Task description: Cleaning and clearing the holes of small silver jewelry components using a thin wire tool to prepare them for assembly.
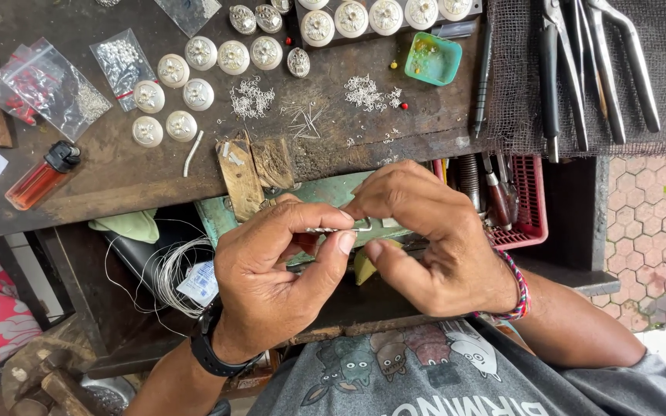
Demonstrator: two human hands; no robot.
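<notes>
My left hand (275, 270) and my right hand (425, 235) meet at the middle of the view, just below the front edge of a dark wooden workbench (117, 173). Between their fingertips they pinch a small silver metal piece (341, 228), thin and partly hidden by the fingers. A black watch sits on my left wrist and a braided bracelet on my right wrist. A worn wooden peg (240, 176) juts from the bench edge right above the hands.
Several round silver ornaments (198, 73), piles of tiny silver bits (252, 98), small plastic bags (48, 85), an orange lighter (40, 177) and a teal dish (433, 58) lie on the bench. Pliers (580, 69) rest on mesh at right. A red basket (526, 204) holds tools. A wire coil (175, 277) lies at left.
</notes>
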